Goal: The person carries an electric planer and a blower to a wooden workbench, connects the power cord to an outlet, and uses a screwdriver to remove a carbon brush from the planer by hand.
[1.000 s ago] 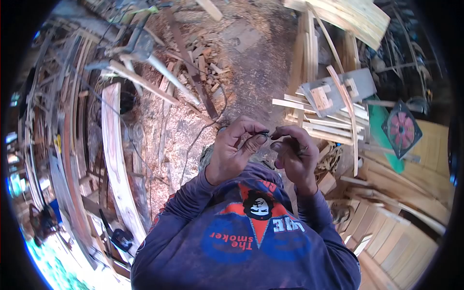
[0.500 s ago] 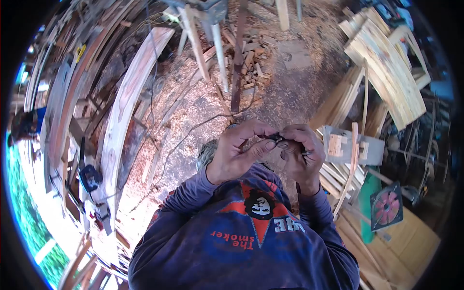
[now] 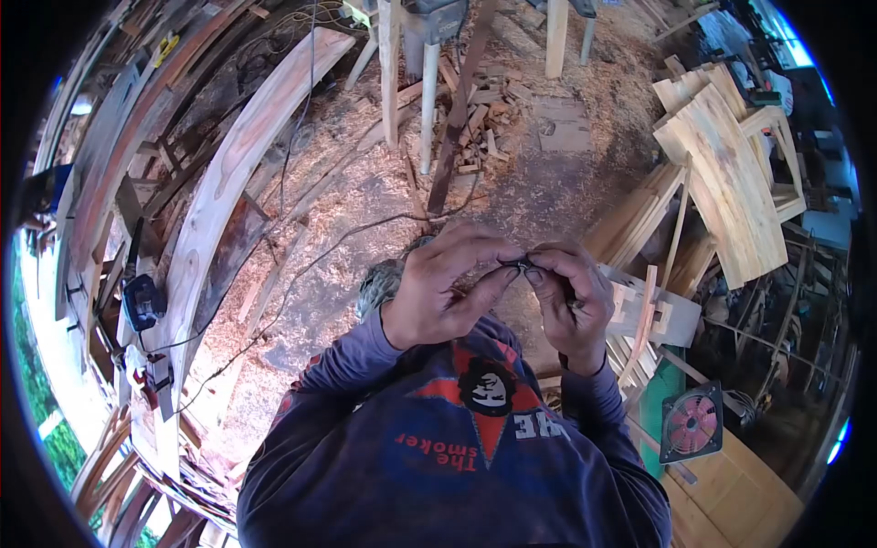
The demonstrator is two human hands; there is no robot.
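In front of my chest, both hands meet at the fingertips around a small dark piece [image 3: 521, 265]. It is too small and too covered by fingers for me to tell its kind. My left hand [image 3: 455, 281] pinches it from the left between thumb and forefinger. From the other side, my right hand [image 3: 575, 294] grips it with thumb and forefinger, the other fingers curled in. Below the hands is the dark blue printed shirt [image 3: 438, 402] that I wear.
Long boards [image 3: 239, 151] lean on the left near a chainsaw-like tool [image 3: 143, 301]. Wood offcuts [image 3: 484, 119] and shavings cover the floor. Wide planks [image 3: 726, 178] stand at right, above a square fan [image 3: 692, 421]. A dark cable [image 3: 352, 236] crosses the floor.
The view has shifted slightly, moving the surroundings in the picture. My hands stay together on the small dark piece, of which less shows now. My right-hand fingers have shifted a little.
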